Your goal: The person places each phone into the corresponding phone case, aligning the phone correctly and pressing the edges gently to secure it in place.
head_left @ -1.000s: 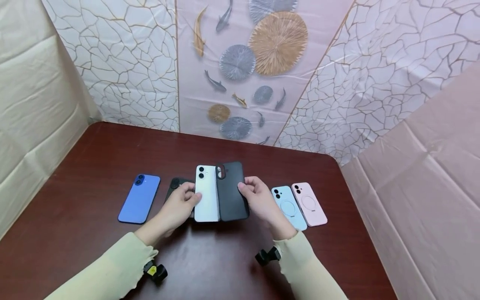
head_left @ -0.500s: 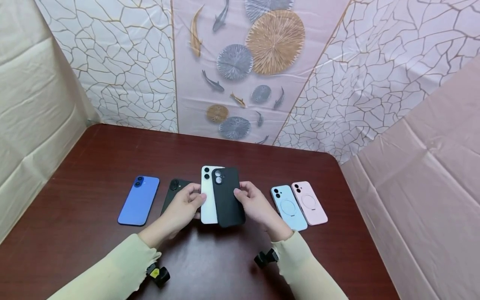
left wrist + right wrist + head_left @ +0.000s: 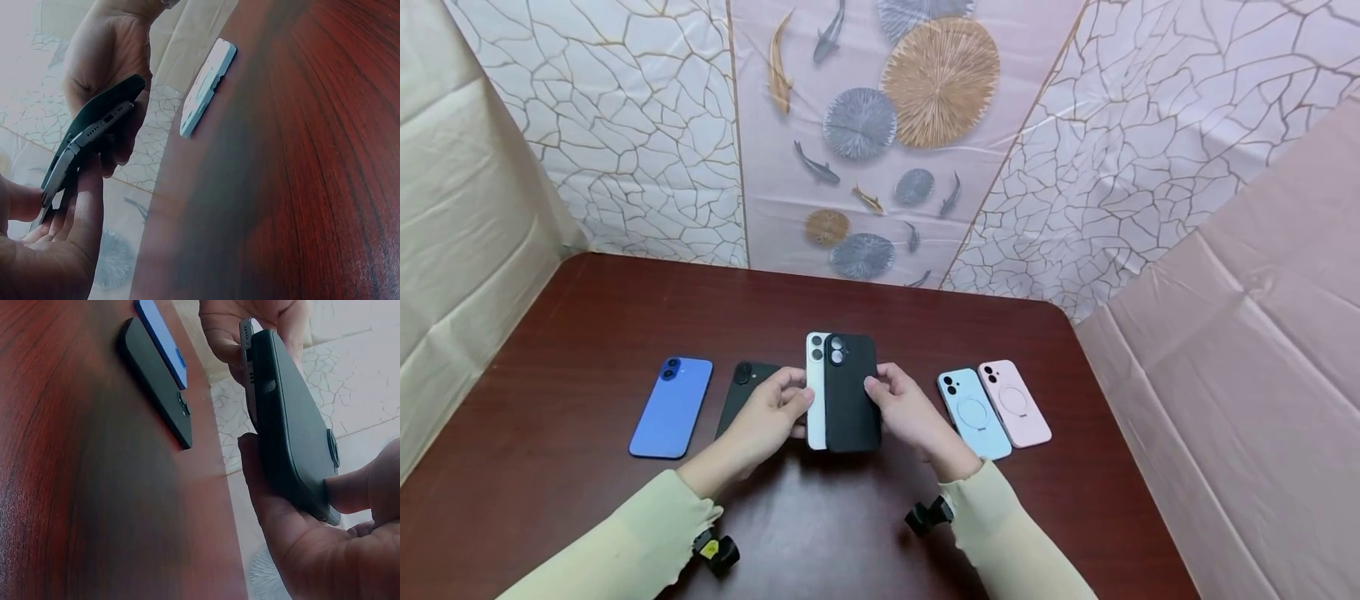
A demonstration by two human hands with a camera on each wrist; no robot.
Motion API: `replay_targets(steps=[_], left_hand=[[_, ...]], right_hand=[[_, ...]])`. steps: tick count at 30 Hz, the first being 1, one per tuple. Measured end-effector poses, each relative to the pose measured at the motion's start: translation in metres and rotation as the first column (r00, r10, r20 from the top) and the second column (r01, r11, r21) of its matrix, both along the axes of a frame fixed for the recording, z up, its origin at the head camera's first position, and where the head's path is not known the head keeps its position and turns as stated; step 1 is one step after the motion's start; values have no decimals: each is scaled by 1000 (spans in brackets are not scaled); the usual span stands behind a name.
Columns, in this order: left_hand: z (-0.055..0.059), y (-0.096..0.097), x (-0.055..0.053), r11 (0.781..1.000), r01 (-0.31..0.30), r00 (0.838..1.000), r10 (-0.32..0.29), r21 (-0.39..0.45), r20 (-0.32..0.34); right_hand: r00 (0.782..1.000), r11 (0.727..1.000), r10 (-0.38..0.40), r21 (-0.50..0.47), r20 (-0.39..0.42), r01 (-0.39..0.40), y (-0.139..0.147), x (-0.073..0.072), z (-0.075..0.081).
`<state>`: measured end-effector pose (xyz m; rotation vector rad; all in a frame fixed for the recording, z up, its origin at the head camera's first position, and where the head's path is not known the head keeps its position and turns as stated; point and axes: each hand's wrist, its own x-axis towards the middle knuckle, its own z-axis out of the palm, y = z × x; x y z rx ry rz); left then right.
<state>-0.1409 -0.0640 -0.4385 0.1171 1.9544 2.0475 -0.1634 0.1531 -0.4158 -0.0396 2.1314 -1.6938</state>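
Observation:
Between the fingers and thumb of my left hand (image 3: 766, 410) is a white phone (image 3: 816, 408), held at its left edge, back facing up. My right hand (image 3: 912, 410) grips a black phone case (image 3: 854, 400) by its right edge, thumb on the back. The case overlaps most of the phone, leaving a white strip with the lenses showing on the left. In the right wrist view, the phone's edge (image 3: 247, 375) sits slightly askew along the open side of the case (image 3: 297, 419). Both are raised above the table.
On the dark red table (image 3: 820, 517), a blue phone (image 3: 672, 408) lies at the left, beside a black phone (image 3: 736, 398) partly hidden by my left hand. To the right lie a light blue phone case (image 3: 974, 414) and a pink phone case (image 3: 1015, 404), each with a ring.
The black case has moved left over the white phone, from beside it to covering most of it. The phone has shifted slightly right. Both hands keep their grip and are closer together.

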Motion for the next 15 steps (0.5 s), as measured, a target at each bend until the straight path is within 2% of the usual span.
replay_targets(steps=[5, 11, 15], left_hand=[[0, -1, 1, 1000, -14, 1000, 15, -15, 8], [-1, -1, 1, 1000, -27, 1000, 27, -15, 6], [-3, -4, 2, 999, -47, 999, 47, 4, 5]], right_hand=[[999, 999, 32, 15, -1, -32, -1, 2, 1], [999, 998, 27, 61, -18, -26, -4, 1, 0], [998, 997, 64, 47, -17, -63, -6, 0, -2]])
